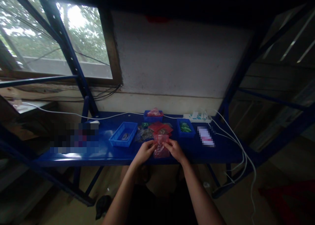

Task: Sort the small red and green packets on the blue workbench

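Between my hands, close to the front edge of the blue table (98,154), is a small red see-through plastic bag (161,146). My left hand (147,150) pinches its left side between thumb and fingers. On the right side, my right hand (174,149) pinches it the same way. Just behind lie more red bags (161,127), beside a heap of clear bags (145,133) whose contents are too small to make out.
A blue tray (113,141) with a few small clear packets stands left. Another blue tray (190,134) holds green packets; a third (153,118), at the back, holds red bags. A power strip (200,117) with white cables (242,143) lies back right, near a blurred-out phone (206,136).
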A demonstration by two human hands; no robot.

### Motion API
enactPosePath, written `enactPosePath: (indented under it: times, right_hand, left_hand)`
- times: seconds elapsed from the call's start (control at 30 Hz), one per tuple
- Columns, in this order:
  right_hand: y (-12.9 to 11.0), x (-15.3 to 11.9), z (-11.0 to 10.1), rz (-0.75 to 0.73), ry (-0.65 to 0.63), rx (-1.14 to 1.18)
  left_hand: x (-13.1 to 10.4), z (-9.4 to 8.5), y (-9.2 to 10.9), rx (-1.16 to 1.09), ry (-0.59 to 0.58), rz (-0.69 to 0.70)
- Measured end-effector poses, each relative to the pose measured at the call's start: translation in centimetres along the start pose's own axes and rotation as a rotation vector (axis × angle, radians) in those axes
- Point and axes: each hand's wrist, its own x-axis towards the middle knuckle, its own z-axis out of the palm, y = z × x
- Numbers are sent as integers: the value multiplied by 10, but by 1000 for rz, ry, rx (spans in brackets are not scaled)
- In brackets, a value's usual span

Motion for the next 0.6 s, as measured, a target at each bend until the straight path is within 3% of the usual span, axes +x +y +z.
enactPosePath:
  times: [0.6]
  right_hand:
    - [-4,-3,1,-13,-10,40]
  left_hand:
    - [-1,-1,9,-67,-31,28]
